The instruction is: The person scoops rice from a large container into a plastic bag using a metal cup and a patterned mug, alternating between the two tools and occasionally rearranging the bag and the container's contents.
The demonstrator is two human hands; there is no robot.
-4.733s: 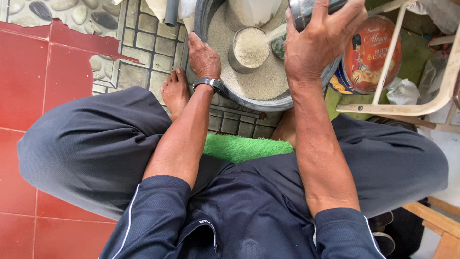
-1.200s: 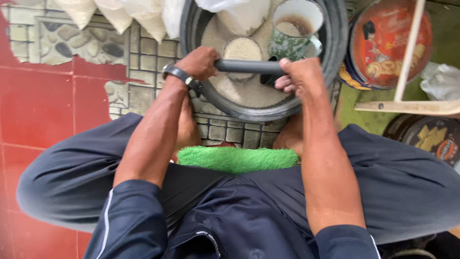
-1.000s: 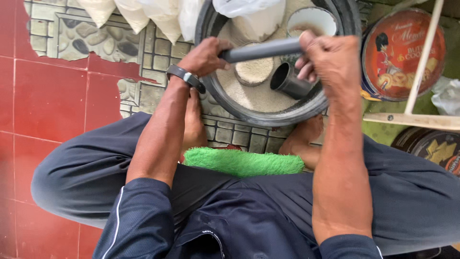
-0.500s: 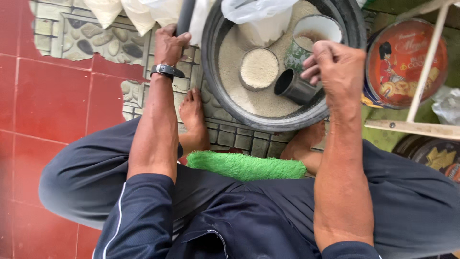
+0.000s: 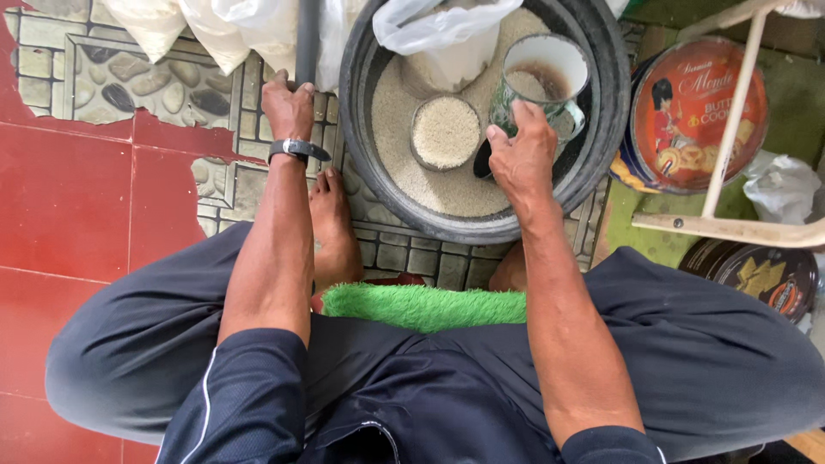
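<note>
My right hand (image 5: 522,159) sits at the centre right of the frame, fingers curled round the side of a green enamel mug (image 5: 537,86) that stands tilted in the grain, a little rice in its bottom. My left hand (image 5: 288,105), upper left of centre, is closed round the lower end of a dark grey pipe (image 5: 307,39) that runs up out of the frame. The mug rests inside a wide black basin (image 5: 593,163) half full of rice, next to a small round tin (image 5: 444,131) heaped level with grain and a clear plastic bag (image 5: 447,34) slumped over the far rim.

The risk I judge here is spilling: the mug leans, and a careless lift could scatter grain over the rim. The bag could also slide and tip into the basin.

The floor is red tile at the left, giving way to pebble-and-grid paving under the basin. A red biscuit tin (image 5: 683,112) lies at the right beneath a pale wooden frame (image 5: 730,228).
</note>
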